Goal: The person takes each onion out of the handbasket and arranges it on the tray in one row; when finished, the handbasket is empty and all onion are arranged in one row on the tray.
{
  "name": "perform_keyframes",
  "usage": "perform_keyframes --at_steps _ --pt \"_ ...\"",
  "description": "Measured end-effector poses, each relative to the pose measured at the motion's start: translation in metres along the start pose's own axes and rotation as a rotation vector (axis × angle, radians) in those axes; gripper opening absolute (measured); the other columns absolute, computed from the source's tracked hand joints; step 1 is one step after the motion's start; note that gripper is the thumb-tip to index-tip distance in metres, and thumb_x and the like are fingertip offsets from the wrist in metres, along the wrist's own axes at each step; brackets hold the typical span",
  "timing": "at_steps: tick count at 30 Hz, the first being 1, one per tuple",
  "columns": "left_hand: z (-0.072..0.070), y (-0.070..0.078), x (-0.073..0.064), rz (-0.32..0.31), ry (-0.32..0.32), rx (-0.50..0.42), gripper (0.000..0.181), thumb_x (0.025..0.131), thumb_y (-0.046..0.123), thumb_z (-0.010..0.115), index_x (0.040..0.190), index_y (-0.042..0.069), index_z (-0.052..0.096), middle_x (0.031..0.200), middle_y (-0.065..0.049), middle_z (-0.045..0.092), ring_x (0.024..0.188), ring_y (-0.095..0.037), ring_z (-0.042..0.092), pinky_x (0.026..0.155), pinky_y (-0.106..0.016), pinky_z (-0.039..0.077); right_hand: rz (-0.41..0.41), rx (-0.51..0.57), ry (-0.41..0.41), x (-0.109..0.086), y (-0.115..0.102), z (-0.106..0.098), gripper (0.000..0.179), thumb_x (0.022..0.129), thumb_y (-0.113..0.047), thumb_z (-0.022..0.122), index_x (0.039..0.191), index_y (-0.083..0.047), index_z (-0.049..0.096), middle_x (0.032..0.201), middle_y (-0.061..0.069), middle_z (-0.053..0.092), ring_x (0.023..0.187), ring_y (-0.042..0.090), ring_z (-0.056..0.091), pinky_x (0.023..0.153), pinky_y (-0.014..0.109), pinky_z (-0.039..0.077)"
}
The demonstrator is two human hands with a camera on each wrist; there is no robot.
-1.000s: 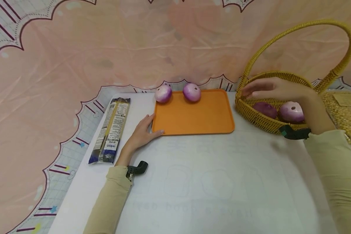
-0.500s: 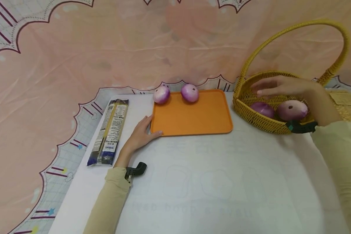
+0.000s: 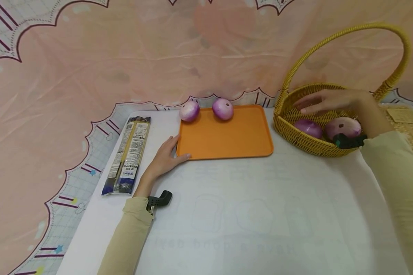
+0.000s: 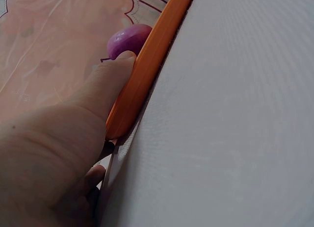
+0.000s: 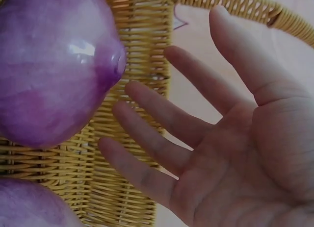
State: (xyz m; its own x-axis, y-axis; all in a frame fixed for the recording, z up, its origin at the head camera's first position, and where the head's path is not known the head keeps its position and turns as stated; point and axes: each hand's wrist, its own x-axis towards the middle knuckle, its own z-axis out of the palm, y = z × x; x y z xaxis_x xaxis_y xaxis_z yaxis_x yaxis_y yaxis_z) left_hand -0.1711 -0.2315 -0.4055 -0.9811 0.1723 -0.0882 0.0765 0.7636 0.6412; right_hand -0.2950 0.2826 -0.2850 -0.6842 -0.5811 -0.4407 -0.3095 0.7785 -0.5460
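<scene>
A yellow woven basket (image 3: 296,139) with a tall arched handle stands on the right of the white-covered table (image 3: 244,202); in it lie two glossy onions, a rounded purple one (image 3: 308,128) on the left and a paler purple-and-white one (image 3: 343,127) just beside it (a small dark hole shows in its near side); the right hand (image 3: 334,102) is over the basket, its fingers spread and slightly bent, the thumb well away from them, nothing in its grasp; in the right wrist view its fingertips come near an onion with a pointed end.

The flat rectangular orange tray (image 3: 227,139) lies left of the basket; one round purple-and-white onion (image 3: 189,111) is at its far left corner, and a second (image 3: 222,109) sits by the far rim; the left hand (image 3: 163,156) touches the near left corner, thumb along the near edge, fingers by the left side; the two hands are well apart.

Left of the tray lies a long clear-and-blue plastic packet (image 3: 125,156) with yellow contents.
</scene>
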Motion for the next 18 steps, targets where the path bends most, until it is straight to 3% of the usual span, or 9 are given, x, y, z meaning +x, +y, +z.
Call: perform_keyframes --at_steps 8,14,18 --pt "0.001 0.0 0.0 -0.001 0.004 0.0 0.089 0.087 0.047 0.068 0.156 0.013 0.022 0.162 -0.014 0.02 0.152 -0.032 0.011 0.122 -0.056 0.014 -0.017 0.125 -0.105 0.014 0.012 -0.005 0.057 0.102 -0.032 0.047 0.152 -0.01 0.032 0.155 0.015 0.036 0.124 0.0 0.051 0.104 0.038 0.049" --pt "0.001 0.002 0.001 -0.008 -0.007 -0.007 0.09 0.087 0.047 0.068 0.155 0.012 0.022 0.162 -0.014 0.019 0.152 -0.032 0.011 0.122 -0.055 0.014 -0.018 0.208 -0.217 0.018 0.013 -0.004 0.06 0.103 -0.028 0.046 0.154 -0.005 0.024 0.157 0.02 0.03 0.133 0.015 0.047 0.107 0.047 0.045" --pt "-0.001 0.002 0.0 -0.015 -0.005 -0.007 0.09 0.086 0.047 0.069 0.155 0.012 0.022 0.162 -0.015 0.019 0.152 -0.033 0.011 0.122 -0.056 0.014 -0.002 0.257 -0.251 0.019 0.014 -0.007 0.061 0.103 -0.028 0.046 0.154 -0.004 0.021 0.159 0.021 0.024 0.134 0.016 0.044 0.107 0.051 0.045"
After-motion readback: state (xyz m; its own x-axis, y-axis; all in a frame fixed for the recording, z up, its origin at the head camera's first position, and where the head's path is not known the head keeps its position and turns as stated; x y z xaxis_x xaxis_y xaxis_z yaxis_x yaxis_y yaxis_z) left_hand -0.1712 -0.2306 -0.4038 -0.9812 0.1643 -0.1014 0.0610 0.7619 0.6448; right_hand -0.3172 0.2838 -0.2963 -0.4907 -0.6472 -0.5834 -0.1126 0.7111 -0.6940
